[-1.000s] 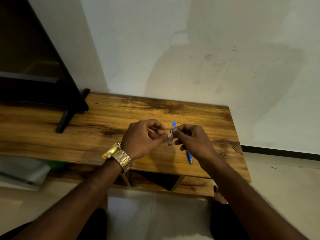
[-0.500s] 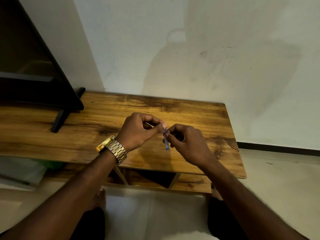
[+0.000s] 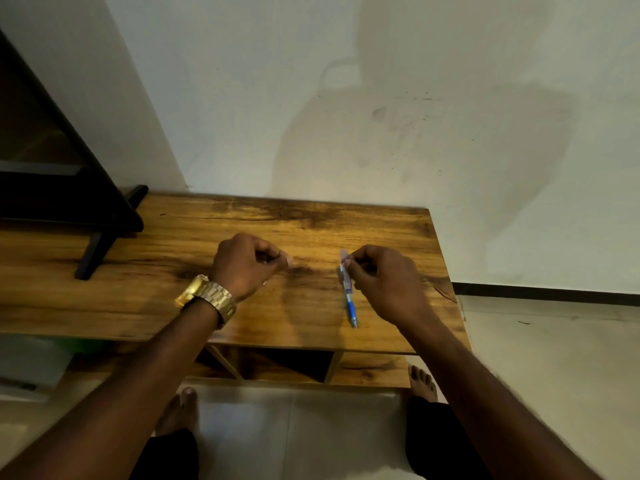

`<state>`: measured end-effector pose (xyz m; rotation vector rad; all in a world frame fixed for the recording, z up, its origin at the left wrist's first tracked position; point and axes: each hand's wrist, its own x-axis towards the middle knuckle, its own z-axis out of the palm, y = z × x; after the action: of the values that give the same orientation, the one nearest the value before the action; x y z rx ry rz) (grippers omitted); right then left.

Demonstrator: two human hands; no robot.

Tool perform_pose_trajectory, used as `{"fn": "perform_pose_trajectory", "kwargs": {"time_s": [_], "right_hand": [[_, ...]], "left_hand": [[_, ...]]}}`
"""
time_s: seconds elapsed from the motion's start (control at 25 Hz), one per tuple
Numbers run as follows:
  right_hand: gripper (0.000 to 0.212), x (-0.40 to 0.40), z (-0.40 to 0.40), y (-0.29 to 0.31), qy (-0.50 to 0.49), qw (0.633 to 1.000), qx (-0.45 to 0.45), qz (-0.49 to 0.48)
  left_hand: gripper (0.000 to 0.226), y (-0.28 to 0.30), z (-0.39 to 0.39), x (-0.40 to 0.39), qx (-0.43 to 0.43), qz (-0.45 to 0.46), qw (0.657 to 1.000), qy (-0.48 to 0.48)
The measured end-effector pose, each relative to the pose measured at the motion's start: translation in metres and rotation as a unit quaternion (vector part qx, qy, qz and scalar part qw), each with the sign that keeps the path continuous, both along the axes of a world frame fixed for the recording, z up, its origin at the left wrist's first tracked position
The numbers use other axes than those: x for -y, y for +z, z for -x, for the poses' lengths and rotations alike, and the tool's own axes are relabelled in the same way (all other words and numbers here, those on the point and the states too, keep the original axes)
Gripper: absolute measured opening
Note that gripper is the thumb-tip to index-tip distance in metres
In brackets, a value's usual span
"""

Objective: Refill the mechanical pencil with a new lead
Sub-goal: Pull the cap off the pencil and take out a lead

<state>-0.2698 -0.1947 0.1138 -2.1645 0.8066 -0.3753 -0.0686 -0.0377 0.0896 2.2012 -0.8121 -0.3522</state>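
Note:
My right hand [image 3: 384, 282] pinches a small clear lead case [image 3: 345, 271] at its fingertips and holds it upright just above the wooden table [image 3: 194, 289]. A blue mechanical pencil [image 3: 351, 311] lies on the table directly below the case, its tip pointing toward me. My left hand [image 3: 247, 263], with a gold watch on the wrist, hovers over the table well to the left of the case. Its thumb and forefinger are pinched together, and whatever sits between them is too small to make out.
A dark TV screen on a black stand [image 3: 93, 251] fills the table's left end. The table's right edge [image 3: 450, 282] lies close to my right hand, with tiled floor beyond. My bare feet rest below the front edge by an open shelf [image 3: 287, 365].
My hands were together on the lead case; now they are apart. The left hand has pulled away to the left, and the right hand has carried the case right, over the pencil.

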Motion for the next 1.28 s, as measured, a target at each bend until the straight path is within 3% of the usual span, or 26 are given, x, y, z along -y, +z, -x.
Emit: {"fn": "perform_pose_trajectory", "kwargs": {"time_s": [0.16, 0.48, 0.56, 0.6, 0.64, 0.68, 0.76, 0.8, 0.84, 1.0, 1.16, 1.28], "right_hand": [[0.017, 0.007, 0.003, 0.007, -0.068, 0.992, 0.056, -0.093], [0.018, 0.000, 0.001, 0.010, -0.075, 0.975, 0.115, -0.175], [0.016, -0.001, -0.001, 0.010, -0.081, 0.971, 0.120, -0.189], [0.015, -0.001, -0.002, 0.011, -0.087, 0.968, 0.125, -0.200], [0.014, -0.002, -0.003, 0.012, -0.093, 0.963, 0.132, -0.215], [0.013, -0.004, -0.005, 0.014, -0.095, 0.957, 0.141, -0.233], [0.012, -0.011, -0.008, 0.020, -0.079, 0.951, 0.152, -0.258], [0.012, -0.015, -0.007, 0.023, -0.060, 0.952, 0.152, -0.257], [0.012, -0.021, -0.008, 0.027, -0.036, 0.955, 0.151, -0.252], [0.008, -0.045, -0.014, 0.039, 0.032, 0.957, 0.171, -0.231], [0.003, -0.066, -0.024, 0.040, 0.085, 0.975, 0.154, -0.137], [0.005, -0.075, -0.032, 0.037, 0.099, 0.978, 0.152, -0.102]], "left_hand": [[0.015, -0.024, 0.015, 0.004, 0.048, -0.127, 0.989, -0.055], [0.020, -0.041, 0.013, 0.005, 0.041, -0.142, 0.989, -0.006], [0.026, -0.035, 0.013, 0.006, 0.035, -0.102, 0.994, 0.014], [0.034, -0.030, 0.014, 0.007, -0.020, -0.032, 0.998, 0.045], [0.046, -0.023, 0.017, 0.008, -0.140, 0.074, 0.984, 0.088], [0.062, -0.015, 0.020, 0.008, -0.303, 0.199, 0.925, 0.116], [0.089, 0.000, 0.034, 0.006, -0.556, 0.389, 0.730, 0.084], [0.098, 0.004, 0.041, 0.005, -0.611, 0.429, 0.663, 0.053], [0.105, 0.008, 0.048, 0.003, -0.637, 0.450, 0.625, 0.025], [0.118, 0.024, 0.060, -0.002, -0.649, 0.482, 0.589, -0.006], [0.117, 0.027, 0.059, -0.007, -0.657, 0.543, 0.523, 0.002], [0.114, 0.024, 0.056, -0.012, -0.645, 0.573, 0.506, -0.018]]}}
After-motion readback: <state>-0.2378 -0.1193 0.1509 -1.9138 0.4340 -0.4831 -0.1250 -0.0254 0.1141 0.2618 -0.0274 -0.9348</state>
